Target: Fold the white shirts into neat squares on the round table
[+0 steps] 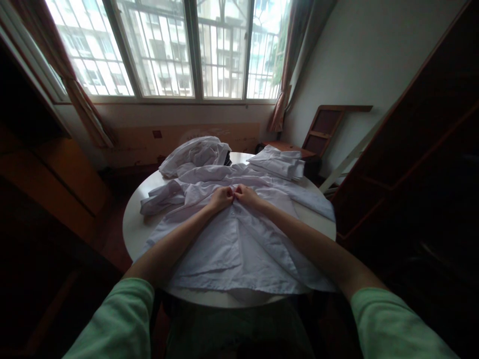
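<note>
While white shirt (209, 254) is spread over round white table (134, 224), its front placket (235, 224) is pinched near middle by both hands. Left hand (222, 197): fingers curled closed, tips on cloth. Right hand (245, 195): fingers likewise bent shut on cloth, set just beside left; exact bit between fingertips cannot be told. Behind shirt, heaped white garments (198, 153) are piled at left, folded white clothes (279, 163) stacked at right.
</note>
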A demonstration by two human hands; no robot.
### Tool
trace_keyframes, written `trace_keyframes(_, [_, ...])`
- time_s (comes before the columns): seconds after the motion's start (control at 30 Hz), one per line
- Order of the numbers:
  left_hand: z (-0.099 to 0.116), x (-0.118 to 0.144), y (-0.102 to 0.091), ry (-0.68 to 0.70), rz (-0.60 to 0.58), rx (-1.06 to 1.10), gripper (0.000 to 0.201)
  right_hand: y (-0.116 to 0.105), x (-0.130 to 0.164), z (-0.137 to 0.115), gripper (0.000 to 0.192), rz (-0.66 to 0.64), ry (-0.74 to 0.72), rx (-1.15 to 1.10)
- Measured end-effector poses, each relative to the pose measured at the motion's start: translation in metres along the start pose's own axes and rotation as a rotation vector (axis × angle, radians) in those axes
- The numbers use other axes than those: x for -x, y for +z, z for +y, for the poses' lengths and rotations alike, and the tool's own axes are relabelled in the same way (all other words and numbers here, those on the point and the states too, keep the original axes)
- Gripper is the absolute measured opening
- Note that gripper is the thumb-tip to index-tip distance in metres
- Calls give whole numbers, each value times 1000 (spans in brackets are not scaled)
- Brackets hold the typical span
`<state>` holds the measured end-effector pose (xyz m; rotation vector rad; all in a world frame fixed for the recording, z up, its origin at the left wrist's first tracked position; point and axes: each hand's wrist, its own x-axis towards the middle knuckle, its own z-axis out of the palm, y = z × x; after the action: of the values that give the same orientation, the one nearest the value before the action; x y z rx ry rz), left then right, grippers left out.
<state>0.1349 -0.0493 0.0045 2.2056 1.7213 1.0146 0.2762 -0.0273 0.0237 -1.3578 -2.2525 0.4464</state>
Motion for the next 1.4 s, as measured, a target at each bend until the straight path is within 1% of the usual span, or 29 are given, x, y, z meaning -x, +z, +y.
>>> trace_keyframes(0.07, [1, -3, -2, 10, 18, -43, 8, -3, -1, -1, 9, 32, -34, 45])
trace_keyframes(0.13, [3, -6, -6, 14, 56, -87, 8, -6, -1, -3, 9, 69, -101, 54])
trace_keyframes(0.17, [5, -7, -8, 20, 80, -117, 9, -8, 1, -4, 9, 69, -136, 42])
trace_keyframes(0.2, [7, -7, -10, 31, 98, -150, 9, -10, 3, -5, 10, 42, -172, 17])
trace_keyframes(0.23, [10, -7, -12, 40, 100, -178, 10, -13, 5, -6, 12, -16, -209, -19])
trace_keyframes(0.3, [15, -3, -16, 48, 59, -207, 11, -20, 12, -8, 16, -185, -291, -97])
trace_keyframes(0.37, [20, 3, -19, 41, -21, -178, 14, -28, 22, -9, 15, -346, -372, -125])
trace_keyframes(0.43, [23, 10, -23, 41, -109, -111, 18, -37, 34, -10, 11, -440, -411, -87])
trace_keyframes(0.53, [25, 22, -31, 57, -247, -13, 17, -54, 54, -11, 14, -525, -366, -25])
trace_keyframes(0.6, [25, 27, -36, 60, -312, 13, 14, -66, 65, -12, 17, -602, -323, -32])
trace_keyframes(0.73, [25, 32, -42, 56, -386, 24, 13, -84, 73, -12, 22, -896, -221, -97])
trace_keyframes(0.77, [25, 32, -43, 51, -401, 29, 13, -86, 71, -13, 25, -939, -195, -109])
trace_keyframes(0.8, [25, 32, -43, 45, -416, 38, 13, -85, 69, -13, 30, -942, -169, -113])
trace_keyframes(0.83, [26, 33, -43, 35, -428, 51, 15, -83, 66, -14, 34, -901, -145, -108])
trace_keyframes(0.9, [26, 34, -43, 17, -433, 77, 20, -76, 59, -18, 41, -772, -116, -70])
trace_keyframes(0.97, [26, 35, -42, -6, -397, 74, 24, -67, 54, -24, 45, -672, -133, -5])
trace_keyframes(1.0, [26, 37, -40, -18, -365, 60, 25, -62, 53, -28, 44, -644, -160, 42])
trace_keyframes(1.1, [26, 41, -34, -37, -281, 13, 20, -51, 52, -40, 34, -569, -251, 216])
trace_keyframes(1.17, [25, 43, -30, -37, -276, 19, 14, -46, 53, -45, 25, -522, -267, 315])
trace_keyframes(1.23, [25, 44, -27, -37, -292, 46, 8, -43, 54, -47, 20, -478, -235, 365])
trace_keyframes(1.3, [24, 44, -25, -39, -303, 71, 4, -41, 54, -45, 19, -424, -180, 343])
trace_keyframes(1.4, [21, 42, -26, -40, -319, 90, 5, -36, 52, -35, 18, -372, -126, 178])
